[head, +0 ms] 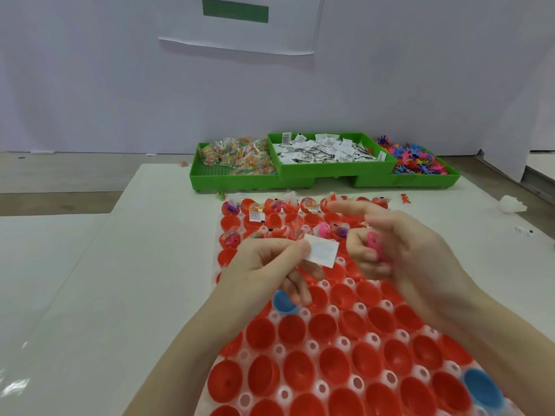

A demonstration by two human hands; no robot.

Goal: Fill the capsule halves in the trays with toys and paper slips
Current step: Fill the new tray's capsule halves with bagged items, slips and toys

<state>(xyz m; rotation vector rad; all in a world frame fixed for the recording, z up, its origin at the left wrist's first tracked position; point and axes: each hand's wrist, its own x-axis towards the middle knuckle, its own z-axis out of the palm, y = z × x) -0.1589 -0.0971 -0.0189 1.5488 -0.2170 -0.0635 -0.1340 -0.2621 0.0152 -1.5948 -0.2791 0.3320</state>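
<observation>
- White sheeting covers the tabletop (pixel 168 235); along its far edge sit three green bins (pixel 300 172), holding bagged beads at the left, paper slips in the middle and loose plastic toys at the right.
- Red capsule halves (pixel 330 325) fill a clear tray (pixel 372 339) that runs from the tabletop's near edge toward the bins, with one blue half (pixel 282 301) near the tray's left edge and another at its near right corner. Only the far rows hold toys and slips; the near rows are bare.
- The left hand (pixel 264 265) pinches a white paper slip (pixel 321 252) between thumb and forefinger above the tray's middle.
- The right hand (pixel 399 247), blurred, curls around a pink toy (pixel 374 240), forefinger extended over the far rows.
- To do this step well, each piece should probably go into the nearest unfilled half, row by row, the slip tucked flat so it does not spring out.
</observation>
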